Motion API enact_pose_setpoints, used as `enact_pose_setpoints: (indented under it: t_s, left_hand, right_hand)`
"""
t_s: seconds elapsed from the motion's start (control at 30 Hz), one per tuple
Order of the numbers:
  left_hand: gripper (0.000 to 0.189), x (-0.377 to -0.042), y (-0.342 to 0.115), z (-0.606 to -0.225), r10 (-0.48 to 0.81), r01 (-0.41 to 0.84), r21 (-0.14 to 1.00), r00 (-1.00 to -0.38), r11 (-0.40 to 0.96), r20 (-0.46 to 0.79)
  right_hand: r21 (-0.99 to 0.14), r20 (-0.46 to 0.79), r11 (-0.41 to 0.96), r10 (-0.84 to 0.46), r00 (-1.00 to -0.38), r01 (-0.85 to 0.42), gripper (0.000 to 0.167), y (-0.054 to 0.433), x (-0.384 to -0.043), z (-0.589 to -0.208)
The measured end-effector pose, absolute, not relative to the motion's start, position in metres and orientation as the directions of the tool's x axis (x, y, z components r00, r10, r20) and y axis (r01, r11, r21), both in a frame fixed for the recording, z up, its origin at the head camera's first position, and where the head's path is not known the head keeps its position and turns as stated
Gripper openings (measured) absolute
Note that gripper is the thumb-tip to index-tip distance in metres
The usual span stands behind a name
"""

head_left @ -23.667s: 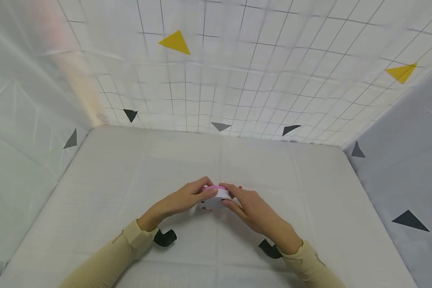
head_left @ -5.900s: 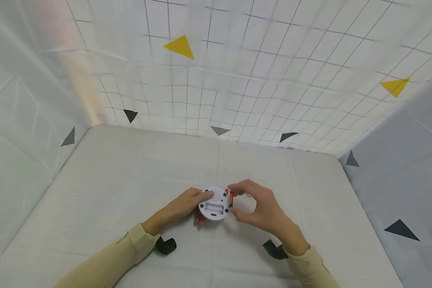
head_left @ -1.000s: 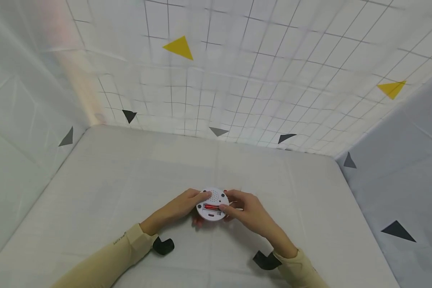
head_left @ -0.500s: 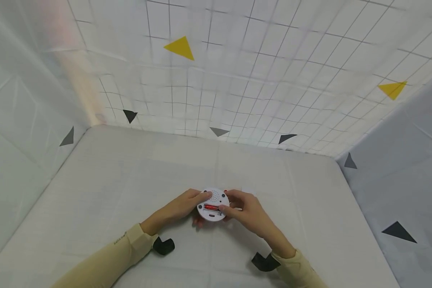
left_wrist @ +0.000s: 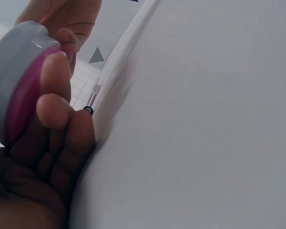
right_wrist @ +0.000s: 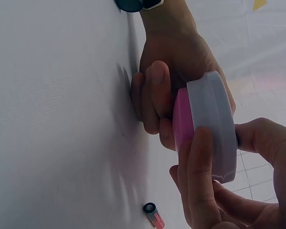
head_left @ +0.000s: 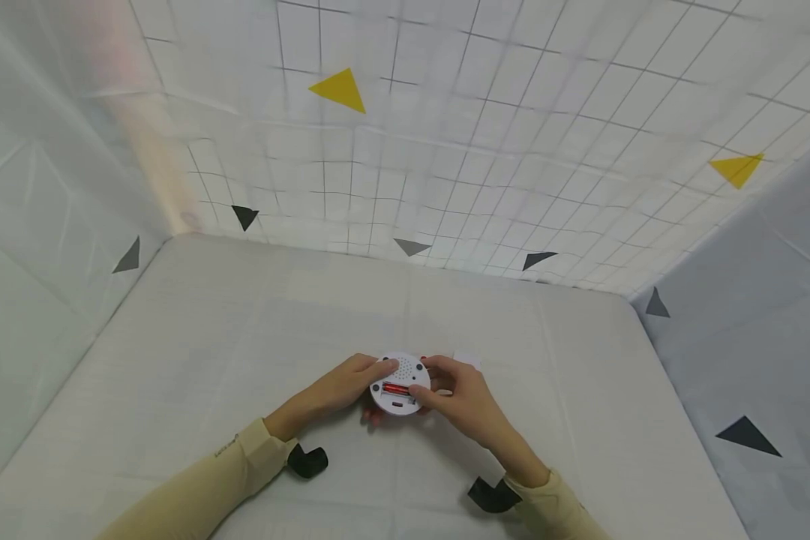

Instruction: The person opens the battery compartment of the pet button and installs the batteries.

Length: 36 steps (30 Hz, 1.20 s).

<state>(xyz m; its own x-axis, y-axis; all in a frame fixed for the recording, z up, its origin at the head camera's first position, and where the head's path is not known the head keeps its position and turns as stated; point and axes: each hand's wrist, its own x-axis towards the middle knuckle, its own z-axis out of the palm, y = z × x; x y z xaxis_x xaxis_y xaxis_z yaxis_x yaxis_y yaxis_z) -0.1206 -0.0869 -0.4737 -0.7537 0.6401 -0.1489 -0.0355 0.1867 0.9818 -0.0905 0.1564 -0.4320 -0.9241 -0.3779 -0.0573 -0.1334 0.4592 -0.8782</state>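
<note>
A round white device [head_left: 405,367] with speaker holes and small dark feet faces up, its pink side [left_wrist: 26,102] turned down. A red battery [head_left: 395,389] lies in its open battery compartment. My left hand [head_left: 347,384] grips the device from the left, thumb on the perforated face and fingers curled beneath the pink side. From the right, my right hand [head_left: 469,401] holds the rim, its thumb at the right end of the battery and its fingers [right_wrist: 200,167] along the side. Another battery [right_wrist: 154,215] lies on the table, mostly hidden behind my right hand in the head view.
A small white flat piece [head_left: 468,359] lies on the table just beyond the right hand. The white-covered table [head_left: 310,300] is bounded by a gridded back wall [head_left: 432,172] and side sheets. Black bands [head_left: 307,461] sit at both wrists.
Earlier the device stood tilted between both hands; later the right hand held a battery beside the empty compartment. Now a battery lies inside it. Over the last second the hands barely moved.
</note>
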Motion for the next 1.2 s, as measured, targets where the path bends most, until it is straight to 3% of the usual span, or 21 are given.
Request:
enact_pose_setpoints:
  t_s: [0.4, 0.7, 0.93, 1.2]
  left_hand:
    - [0.051, -0.121, -0.086, -0.474, 0.632, -0.039, 0.980, -0.760, 0.195, -0.156]
    - [0.051, -0.120, -0.086, -0.473, 0.636, -0.046, 0.983, -0.757, 0.178, -0.151]
    - [0.050, -0.121, -0.086, -0.473, 0.631, -0.056, 0.981, -0.759, 0.186, -0.163]
    - [0.051, -0.121, -0.086, -0.473, 0.636, -0.044, 0.982, -0.756, 0.185, -0.154]
  right_hand:
    - [-0.870, -0.050, 0.465, -0.413, -0.910, -0.162, 0.042, 0.160, -0.091, -0.430]
    - [-0.834, 0.040, 0.517, -0.295, -0.955, -0.195, 0.025, 0.162, -0.095, -0.432]
    - [-0.736, 0.131, 0.608, -0.304, -0.944, -0.298, 0.018, 0.163, -0.097, -0.435]
    - [-0.628, 0.246, 0.648, -0.361, -0.900, -0.432, 0.039, 0.164, -0.099, -0.445]
